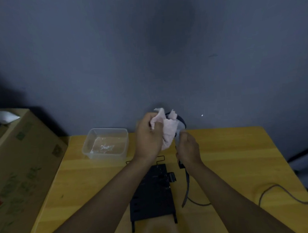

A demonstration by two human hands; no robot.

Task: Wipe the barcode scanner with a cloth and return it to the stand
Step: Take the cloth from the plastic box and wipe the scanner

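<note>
My left hand (148,136) is closed on a crumpled pale pink cloth (168,131) and presses it against the head of the barcode scanner (181,122). Most of the dark scanner head is hidden by the cloth. My right hand (188,148) grips the scanner's handle from below and holds it upright above the table. The scanner's grey cable (187,186) hangs down from my right hand onto the table. The black stand (151,195) lies flat on the yellow table (233,165) beneath my hands, with nothing in it.
A clear plastic tub (105,142) holding a little water sits at the table's back left. A large cardboard box (21,169) stands against the table's left edge. The cable (280,193) loops across the right side. A grey wall rises behind.
</note>
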